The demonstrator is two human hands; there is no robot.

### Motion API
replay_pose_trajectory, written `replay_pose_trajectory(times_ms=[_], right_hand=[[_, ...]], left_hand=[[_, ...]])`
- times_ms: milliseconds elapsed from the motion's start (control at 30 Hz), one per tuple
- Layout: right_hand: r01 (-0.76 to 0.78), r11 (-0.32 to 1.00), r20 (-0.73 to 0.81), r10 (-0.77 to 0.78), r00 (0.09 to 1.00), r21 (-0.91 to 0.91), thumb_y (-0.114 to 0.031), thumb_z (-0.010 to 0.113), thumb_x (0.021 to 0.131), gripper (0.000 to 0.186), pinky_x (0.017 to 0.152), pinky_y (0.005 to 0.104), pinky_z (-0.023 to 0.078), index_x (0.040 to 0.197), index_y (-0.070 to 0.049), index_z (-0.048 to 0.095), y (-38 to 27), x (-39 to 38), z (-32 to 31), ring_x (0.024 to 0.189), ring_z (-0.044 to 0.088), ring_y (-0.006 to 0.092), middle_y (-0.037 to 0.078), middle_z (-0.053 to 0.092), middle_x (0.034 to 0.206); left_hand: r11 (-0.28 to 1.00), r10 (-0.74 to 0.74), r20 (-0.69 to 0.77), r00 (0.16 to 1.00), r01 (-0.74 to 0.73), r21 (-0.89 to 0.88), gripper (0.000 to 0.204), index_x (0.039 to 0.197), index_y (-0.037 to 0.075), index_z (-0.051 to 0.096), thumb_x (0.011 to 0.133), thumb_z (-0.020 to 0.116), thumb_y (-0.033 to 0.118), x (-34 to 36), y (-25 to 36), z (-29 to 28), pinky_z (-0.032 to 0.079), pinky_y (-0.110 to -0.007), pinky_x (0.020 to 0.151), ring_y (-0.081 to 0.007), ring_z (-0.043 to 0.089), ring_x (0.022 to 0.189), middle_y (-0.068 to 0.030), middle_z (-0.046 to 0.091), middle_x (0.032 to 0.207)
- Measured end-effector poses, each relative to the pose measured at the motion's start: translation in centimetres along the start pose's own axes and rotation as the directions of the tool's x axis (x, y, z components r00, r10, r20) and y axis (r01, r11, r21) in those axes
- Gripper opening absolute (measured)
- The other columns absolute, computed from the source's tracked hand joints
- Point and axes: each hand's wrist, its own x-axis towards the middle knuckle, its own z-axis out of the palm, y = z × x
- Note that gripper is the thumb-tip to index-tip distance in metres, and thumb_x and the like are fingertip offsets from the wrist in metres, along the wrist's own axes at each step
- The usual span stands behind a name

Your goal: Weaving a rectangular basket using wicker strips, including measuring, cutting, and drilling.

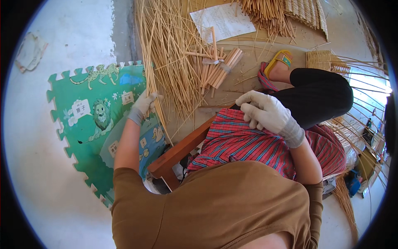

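Note:
At the left, my left hand (143, 106), in a pale work glove with a grey cuff, closes round a few thin tan cane strands (152, 79). They run along the left edge of a large loose heap of cane strands (174, 62). My right hand (267, 110), gloved alike, hovers over my lap with its fingers loosely bent and apart. Nothing shows in it. Below it, a red plaid cloth (248, 139) covers my lap. Beyond lie bundles of short wooden rods (224, 70), wrapped with clear film.
A green foam play mat (93, 124) with animal pictures lies left. A wooden bar (182, 145) slants beside my lap. Farther off are a written paper sheet (222, 20), a stick bundle (265, 16) and a woven panel (304, 16). A wicker basket (319, 61) with long protruding canes stands right.

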Motion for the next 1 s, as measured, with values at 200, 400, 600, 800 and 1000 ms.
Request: replay_pose_trajectory(times_ms=[200, 400, 600, 800, 1000], right_hand=[[0.037, 0.996, -0.025, -0.035, 0.999, 0.083, -0.017, 0.053, 0.099, 0.024, 0.052, 0.0214, 0.049, 0.117, -0.002, 0.060, 1.4, -0.6, 0.2, 0.062, 0.060, 0.0065, 0.003, 0.062, 0.078], [0.103, 0.988, -0.054, -0.097, 0.994, 0.113, -0.016, 0.050, 0.100, 0.024, 0.053, 0.0200, 0.049, 0.119, -0.004, 0.059, 2.3, -1.5, -0.1, 0.061, 0.059, 0.0050, 0.002, 0.062, 0.079], [0.137, 0.976, -0.083, -0.125, 0.989, 0.166, -0.016, 0.051, 0.100, 0.024, 0.053, 0.0201, 0.049, 0.119, -0.004, 0.059, 3.4, -2.3, -0.3, 0.062, 0.059, 0.0051, 0.001, 0.062, 0.079], [0.196, 0.957, -0.079, -0.183, 0.980, 0.215, -0.016, 0.051, 0.100, 0.024, 0.055, 0.0199, 0.049, 0.119, -0.004, 0.059, 4.2, -2.9, -0.6, 0.064, 0.059, 0.0048, 0.002, 0.063, 0.081], [0.244, 0.945, -0.075, -0.233, 0.970, 0.219, -0.016, 0.051, 0.101, 0.024, 0.056, 0.0198, 0.049, 0.120, -0.004, 0.059, 4.5, -3.4, -1.0, 0.064, 0.060, 0.0048, 0.002, 0.063, 0.082]], left_hand=[[0.956, 0.100, -0.396, 0.913, 0.022, 0.292, 0.026, 0.122, 0.010, 0.050, 0.100, 0.049, 0.023, -0.9, -7.6, 0.3, 0.050, -0.030, 0.045, -0.0159, 0.061, 0.055, -0.0065, 0.071, 0.083], [0.973, 0.216, -0.447, 0.868, -0.150, 0.178, 0.023, 0.120, 0.008, 0.049, 0.100, 0.047, 0.020, -1.1, -11.7, 2.2, 0.048, -0.031, 0.043, -0.0139, 0.054, 0.049, -0.0048, 0.067, 0.078], [0.970, 0.230, -0.512, 0.828, -0.235, 0.057, 0.025, 0.122, 0.009, 0.052, 0.099, 0.049, 0.016, -2.9, -11.0, 4.1, 0.044, -0.027, 0.045, -0.0101, 0.052, 0.052, -0.0047, 0.068, 0.084], [0.887, 0.297, -0.587, 0.753, 0.010, 0.461, 0.023, 0.109, 0.007, 0.062, 0.100, 0.048, 0.022, -3.7, -8.8, 1.4, 0.049, -0.031, 0.064, -0.0155, 0.061, 0.071, -0.0044, 0.068, 0.078], [0.954, 0.285, -0.677, 0.679, -0.271, 0.130, 0.018, 0.111, 0.006, 0.052, 0.102, 0.045, 0.019, -3.0, -9.3, 0.6, 0.052, -0.032, 0.059, -0.0161, 0.058, 0.063, -0.0048, 0.060, 0.073]])
